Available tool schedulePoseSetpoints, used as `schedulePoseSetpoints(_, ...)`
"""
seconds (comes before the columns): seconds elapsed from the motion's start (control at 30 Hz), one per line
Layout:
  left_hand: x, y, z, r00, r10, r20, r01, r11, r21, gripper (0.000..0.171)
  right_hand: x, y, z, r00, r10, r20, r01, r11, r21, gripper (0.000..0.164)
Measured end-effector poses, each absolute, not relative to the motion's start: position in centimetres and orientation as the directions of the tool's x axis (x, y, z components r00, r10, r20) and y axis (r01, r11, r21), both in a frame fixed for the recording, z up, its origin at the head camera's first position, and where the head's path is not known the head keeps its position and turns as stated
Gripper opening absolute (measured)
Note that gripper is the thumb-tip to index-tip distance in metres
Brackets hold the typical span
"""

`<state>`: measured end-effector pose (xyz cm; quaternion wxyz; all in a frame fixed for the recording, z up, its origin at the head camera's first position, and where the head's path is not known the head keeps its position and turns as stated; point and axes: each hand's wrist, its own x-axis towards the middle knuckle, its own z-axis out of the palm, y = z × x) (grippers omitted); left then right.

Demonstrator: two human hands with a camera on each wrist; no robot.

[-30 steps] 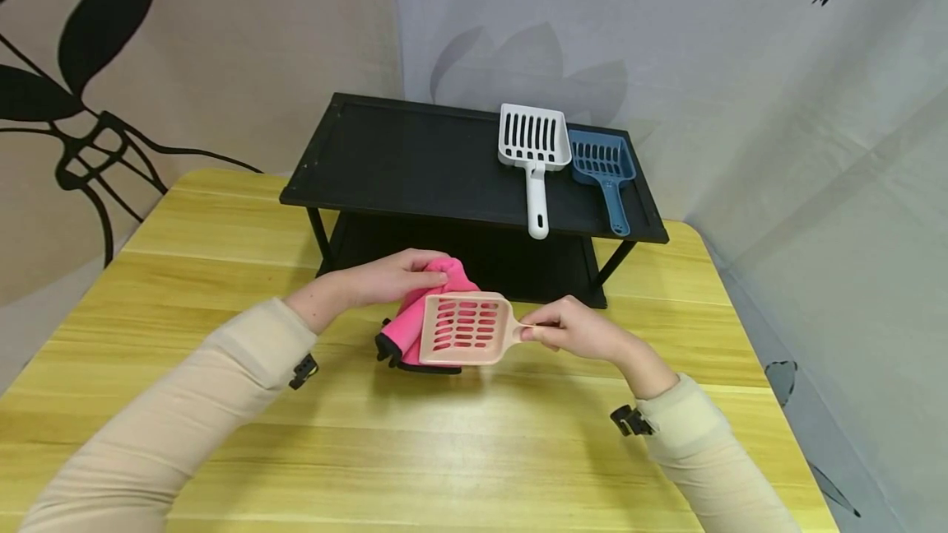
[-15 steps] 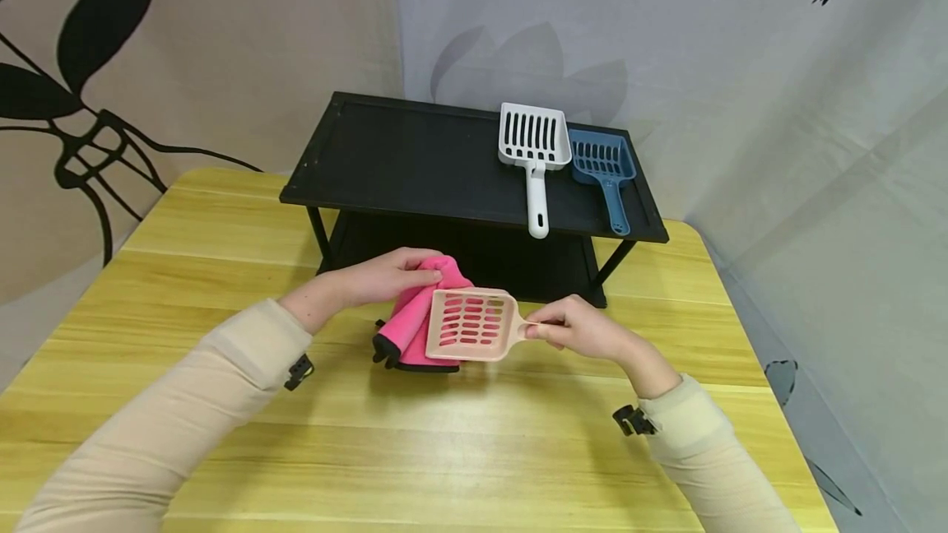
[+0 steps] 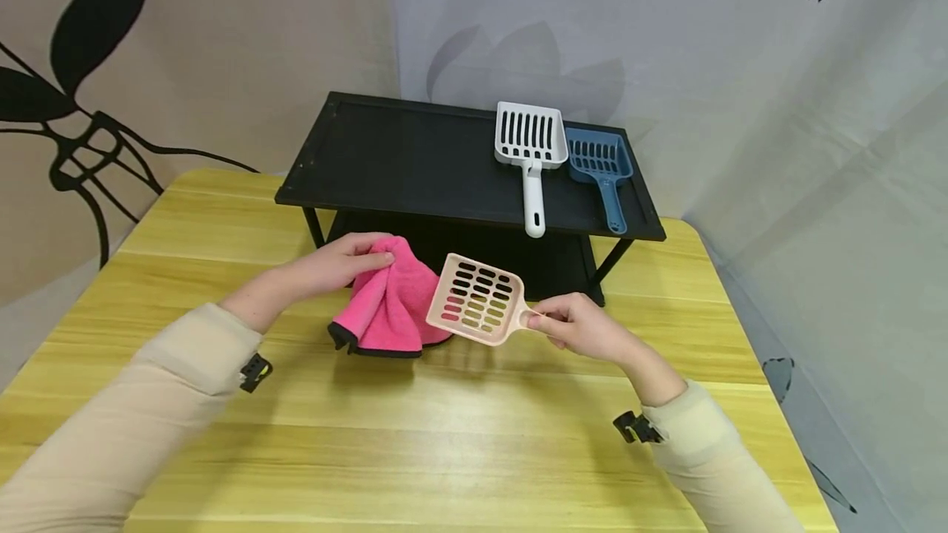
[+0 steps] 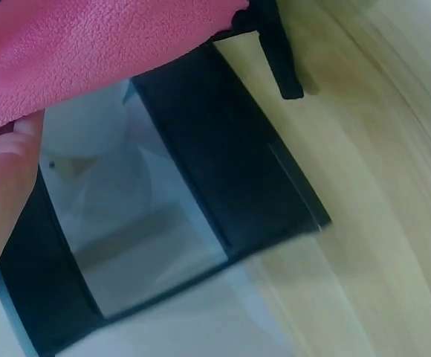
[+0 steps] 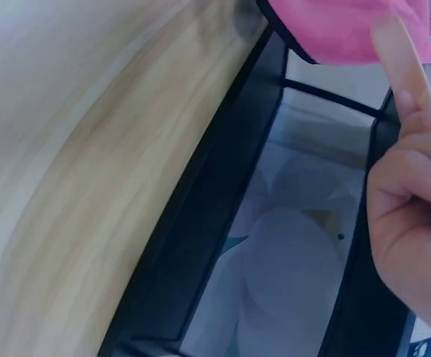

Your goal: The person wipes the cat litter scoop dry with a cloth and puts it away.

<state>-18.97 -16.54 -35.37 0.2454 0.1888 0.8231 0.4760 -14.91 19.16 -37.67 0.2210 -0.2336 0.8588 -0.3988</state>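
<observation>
A pink cloth (image 3: 396, 303) with black edging hangs bunched from my left hand (image 3: 336, 263), its top pinched between thumb and fingers. To its right, my right hand (image 3: 581, 326) grips the handle of a pale peach slotted litter scoop (image 3: 474, 298). The scoop is raised over the table and tilted, its far left side overlapping the cloth's edge in the head view; whether they touch I cannot tell. In the left wrist view the cloth (image 4: 104, 52) covers most of the fingers. The right wrist view shows the scoop edge-on above the curled fingers (image 5: 416, 175).
Behind the hands stands a black two-tier rack (image 3: 400, 159) on the wooden table (image 3: 444, 451). On its top right lie a white litter scoop (image 3: 532, 138) and a blue litter scoop (image 3: 601, 161), handles toward me. A patterned curtain (image 3: 244, 48) hangs behind.
My left hand has moved left with the cloth, drawing it off most of the peach scoop. The scoop has turned, its far end rising a little, and its slots now show more of the table and rack.
</observation>
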Motion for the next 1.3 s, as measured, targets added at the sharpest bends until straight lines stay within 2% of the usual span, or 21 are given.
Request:
schedulePoseSetpoints(0.2,-18.7,-18.9,-34.7,-0.845,0.491,-0.21,0.078,0.502,0.861,0.027,-14.8,17.8,-36.3,-0.813,-0.539,-0.22,-0.131,0.537,-0.833,0.025)
schedulePoseSetpoints(0.57,-18.3,-21.3,-34.7,-0.872,0.431,-0.231,0.038,0.532,0.846,0.04,-15.4,14.1,-32.7,-0.862,-0.448,-0.236,-0.004,0.472,-0.882,0.038)
schedulePoseSetpoints(0.9,-17.8,-21.9,-35.0,-0.877,0.424,-0.227,0.044,0.541,0.84,0.037,-16.9,10.5,-30.0,-0.888,-0.331,-0.319,0.234,0.271,-0.933,0.024)
schedulePoseSetpoints(1.13,-17.7,-21.9,-35.1,-0.877,0.431,-0.212,0.057,0.532,0.845,0.035,-17.7,9.5,-29.9,-0.89,-0.359,-0.281,0.225,0.189,-0.956,0.028)
schedulePoseSetpoints(1.3,-17.6,-21.8,-35.4,-0.867,0.451,-0.215,0.052,0.509,0.859,0.037,-18.0,8.9,-29.8,-0.888,-0.357,-0.289,0.266,0.113,-0.957,0.029)
